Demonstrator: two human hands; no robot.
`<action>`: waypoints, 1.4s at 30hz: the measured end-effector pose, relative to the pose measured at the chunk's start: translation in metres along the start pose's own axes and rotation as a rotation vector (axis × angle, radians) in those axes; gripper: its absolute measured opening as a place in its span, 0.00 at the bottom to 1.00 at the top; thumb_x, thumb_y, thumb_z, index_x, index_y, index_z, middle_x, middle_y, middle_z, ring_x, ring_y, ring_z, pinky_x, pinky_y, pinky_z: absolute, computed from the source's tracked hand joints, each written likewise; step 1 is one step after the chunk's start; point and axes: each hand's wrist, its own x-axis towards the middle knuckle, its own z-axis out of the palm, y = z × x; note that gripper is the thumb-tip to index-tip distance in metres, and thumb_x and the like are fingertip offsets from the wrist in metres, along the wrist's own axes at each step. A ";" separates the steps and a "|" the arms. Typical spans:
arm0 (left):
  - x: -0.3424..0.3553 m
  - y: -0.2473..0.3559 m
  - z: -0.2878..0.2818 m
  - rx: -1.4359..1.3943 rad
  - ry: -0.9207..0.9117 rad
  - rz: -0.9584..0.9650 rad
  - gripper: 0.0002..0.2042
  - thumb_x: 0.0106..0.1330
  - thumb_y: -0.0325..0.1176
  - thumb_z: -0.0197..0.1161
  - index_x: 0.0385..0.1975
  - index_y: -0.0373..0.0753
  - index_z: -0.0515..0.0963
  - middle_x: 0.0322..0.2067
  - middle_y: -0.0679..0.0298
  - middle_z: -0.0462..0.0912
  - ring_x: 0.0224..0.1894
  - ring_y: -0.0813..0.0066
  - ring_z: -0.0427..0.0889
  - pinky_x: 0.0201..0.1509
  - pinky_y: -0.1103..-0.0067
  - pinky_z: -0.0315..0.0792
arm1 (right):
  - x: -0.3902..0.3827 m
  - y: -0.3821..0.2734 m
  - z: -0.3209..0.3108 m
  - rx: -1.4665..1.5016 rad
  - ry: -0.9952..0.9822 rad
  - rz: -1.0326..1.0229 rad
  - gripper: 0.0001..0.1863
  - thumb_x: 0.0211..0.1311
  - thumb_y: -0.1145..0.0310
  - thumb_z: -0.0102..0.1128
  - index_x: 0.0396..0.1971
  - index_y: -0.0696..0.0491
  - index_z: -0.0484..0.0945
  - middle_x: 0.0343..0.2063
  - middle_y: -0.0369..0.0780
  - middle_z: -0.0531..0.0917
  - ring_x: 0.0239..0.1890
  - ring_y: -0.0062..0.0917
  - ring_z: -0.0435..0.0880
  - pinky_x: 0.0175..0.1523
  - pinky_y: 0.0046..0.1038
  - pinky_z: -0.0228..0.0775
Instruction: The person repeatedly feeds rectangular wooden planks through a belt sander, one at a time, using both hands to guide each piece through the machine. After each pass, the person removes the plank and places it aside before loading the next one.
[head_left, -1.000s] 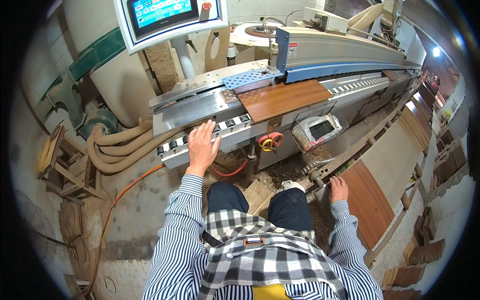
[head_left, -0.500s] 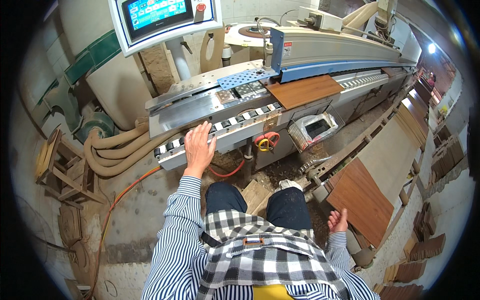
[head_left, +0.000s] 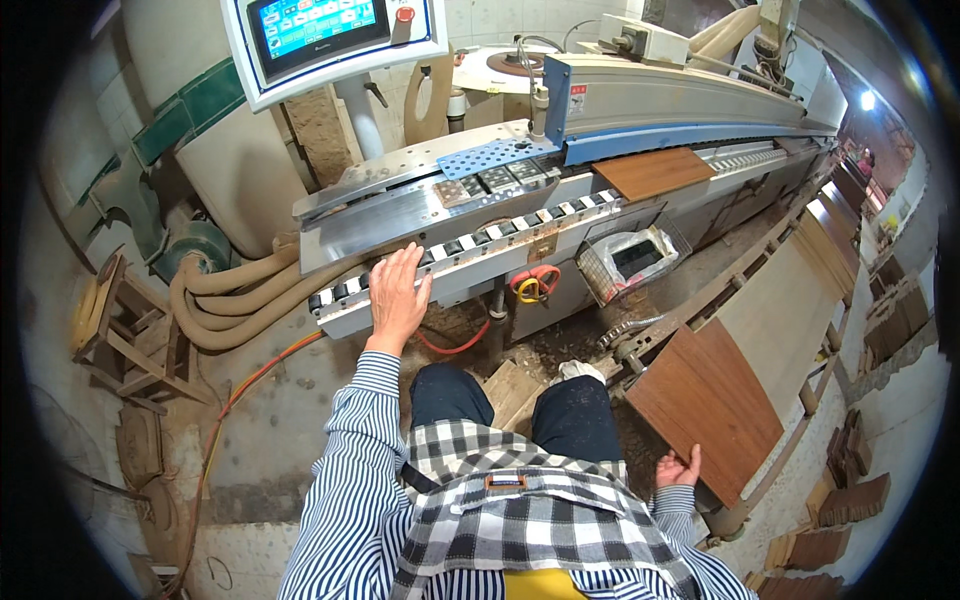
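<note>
Brown board (head_left: 705,410) lies askew, partly over the pale panel (head_left: 780,300), person's right | left hand (head_left: 398,298): fingers extended, released, at roller rail (head_left: 500,235) | right hand (head_left: 678,468): fingers curled at board's near edge, cannot tell grip | likely stiff, fairly heavy, slick-faced; best held by opposite edges

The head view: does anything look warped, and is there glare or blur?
In the head view, fisheye distortion bends the long machine and the corners fall to black; in the same head view, the lamp glares at upper right and the metal plate shines; the left hand and right hand look fairly clear there, the far background indistinct.
</note>
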 end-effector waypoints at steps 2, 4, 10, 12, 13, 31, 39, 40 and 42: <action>0.001 0.002 0.001 0.001 -0.002 0.001 0.24 0.63 0.37 0.63 0.60 0.43 0.70 0.61 0.61 0.73 0.64 0.62 0.69 0.69 0.63 0.56 | 0.001 -0.017 -0.006 0.097 0.091 -0.095 0.20 0.50 0.55 0.75 0.38 0.48 0.77 0.31 0.32 0.83 0.29 0.22 0.80 0.28 0.22 0.73; 0.000 0.001 -0.001 -0.004 0.001 -0.006 0.24 0.63 0.38 0.63 0.60 0.43 0.70 0.61 0.61 0.73 0.64 0.61 0.68 0.69 0.63 0.56 | 0.005 -0.025 -0.016 0.077 0.084 -0.113 0.18 0.52 0.57 0.74 0.38 0.48 0.79 0.32 0.31 0.84 0.29 0.21 0.81 0.30 0.22 0.74; 0.002 -0.001 -0.007 -0.074 -0.066 -0.010 0.25 0.64 0.38 0.62 0.61 0.42 0.69 0.62 0.60 0.72 0.67 0.59 0.66 0.72 0.62 0.53 | -0.001 -0.024 -0.013 -0.031 -0.130 -0.126 0.11 0.58 0.62 0.70 0.38 0.46 0.79 0.31 0.30 0.85 0.24 0.17 0.79 0.30 0.22 0.74; -0.003 0.003 -0.017 -0.116 -0.082 -0.018 0.26 0.64 0.39 0.62 0.62 0.42 0.69 0.62 0.59 0.71 0.67 0.58 0.64 0.72 0.61 0.51 | -0.019 -0.020 0.013 -0.046 -0.214 -0.101 0.11 0.60 0.64 0.67 0.41 0.46 0.78 0.30 0.29 0.84 0.21 0.16 0.78 0.29 0.22 0.74; -0.007 0.007 -0.024 -0.139 -0.091 -0.020 0.26 0.64 0.39 0.62 0.62 0.41 0.69 0.62 0.58 0.71 0.68 0.57 0.64 0.73 0.61 0.51 | -0.019 -0.017 0.020 -0.080 -0.283 -0.087 0.13 0.60 0.64 0.67 0.43 0.47 0.78 0.33 0.30 0.84 0.26 0.16 0.79 0.32 0.22 0.72; -0.083 0.032 -0.106 -0.095 -0.101 -0.047 0.30 0.57 0.48 0.69 0.56 0.38 0.74 0.62 0.55 0.71 0.68 0.55 0.64 0.73 0.55 0.49 | -0.098 0.155 0.340 -0.362 -1.021 0.477 0.07 0.65 0.68 0.63 0.38 0.55 0.79 0.29 0.36 0.83 0.26 0.22 0.82 0.36 0.26 0.77; -0.054 -0.033 -0.089 -0.032 -0.034 -0.185 0.28 0.58 0.48 0.68 0.54 0.38 0.76 0.61 0.56 0.73 0.68 0.57 0.65 0.74 0.57 0.46 | -0.103 0.138 0.329 -0.390 -1.195 0.444 0.27 0.69 0.66 0.56 0.65 0.58 0.64 0.54 0.45 0.79 0.48 0.28 0.82 0.52 0.28 0.76; -0.049 -0.039 -0.085 -0.029 -0.029 -0.196 0.27 0.58 0.48 0.68 0.54 0.39 0.76 0.61 0.56 0.73 0.68 0.58 0.65 0.74 0.57 0.46 | -0.097 0.133 0.317 -0.461 -1.170 0.400 0.24 0.69 0.66 0.55 0.62 0.58 0.67 0.50 0.44 0.81 0.45 0.26 0.83 0.50 0.27 0.77; -0.039 -0.049 -0.078 -0.028 -0.032 -0.216 0.28 0.58 0.50 0.68 0.54 0.39 0.76 0.61 0.57 0.74 0.68 0.59 0.65 0.74 0.58 0.45 | -0.076 0.125 0.287 -0.694 -1.093 0.274 0.20 0.69 0.67 0.56 0.58 0.57 0.73 0.47 0.43 0.83 0.42 0.25 0.84 0.49 0.27 0.77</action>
